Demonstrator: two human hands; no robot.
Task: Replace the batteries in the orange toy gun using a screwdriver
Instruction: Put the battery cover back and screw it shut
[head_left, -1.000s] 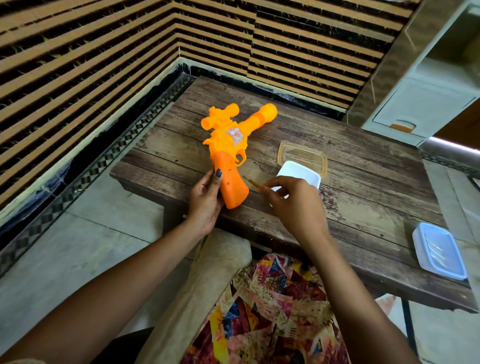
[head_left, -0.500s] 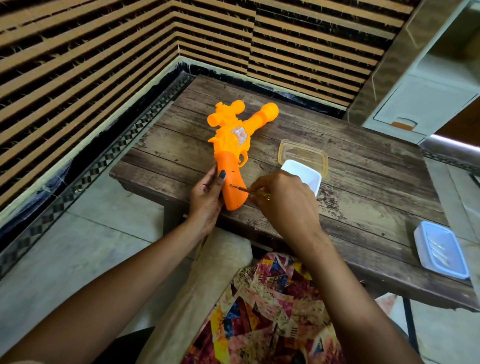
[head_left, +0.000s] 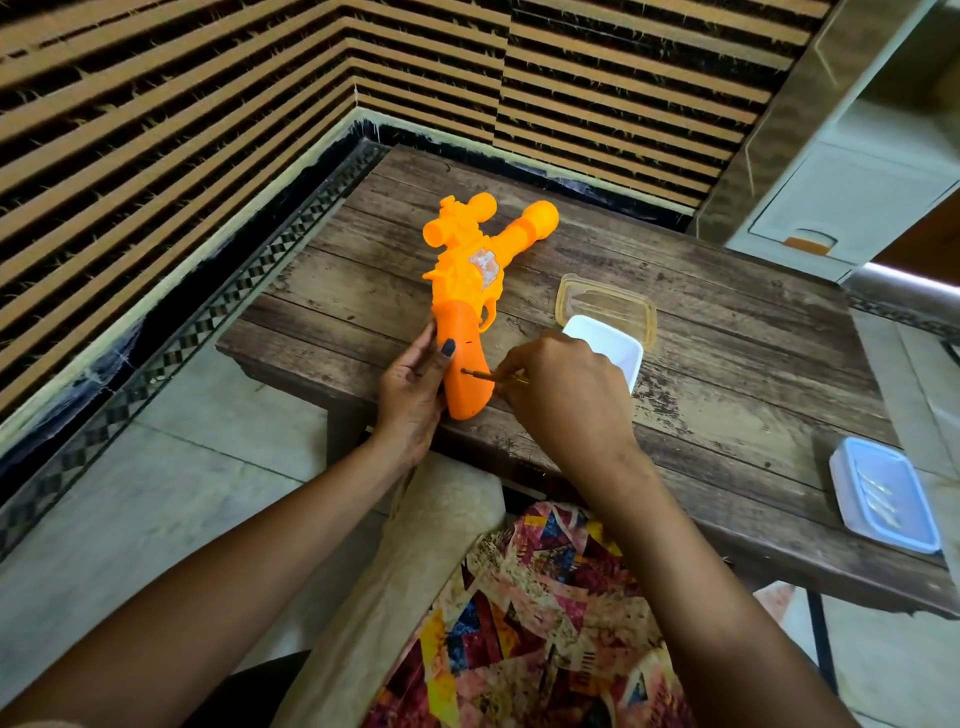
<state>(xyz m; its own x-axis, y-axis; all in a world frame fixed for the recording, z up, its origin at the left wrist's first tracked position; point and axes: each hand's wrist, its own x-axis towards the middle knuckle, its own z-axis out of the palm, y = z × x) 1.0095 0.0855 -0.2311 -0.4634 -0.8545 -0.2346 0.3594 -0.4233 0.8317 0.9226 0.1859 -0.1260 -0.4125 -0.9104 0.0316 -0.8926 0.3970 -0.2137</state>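
Observation:
The orange toy gun (head_left: 467, 291) lies on the wooden table (head_left: 701, 332), barrel pointing away and grip toward me. My left hand (head_left: 413, 395) holds the grip from the left, thumb lying across it. My right hand (head_left: 563, 395) pinches a small screwdriver (head_left: 485, 375) with a yellow handle. Its metal tip touches the right side of the grip, near the lower half. Most of the screwdriver's handle is hidden inside my fingers.
A small white tray (head_left: 615, 348) and a clear yellowish lid (head_left: 605, 304) sit just right of the gun. A white box with a bluish lid (head_left: 883, 493) rests near the table's right front edge. My patterned lap is below the table edge.
My right hand moved left with the screwdriver, and its tip now meets the gun's grip. My left hand slid a little up the grip; the gun shifted slightly.

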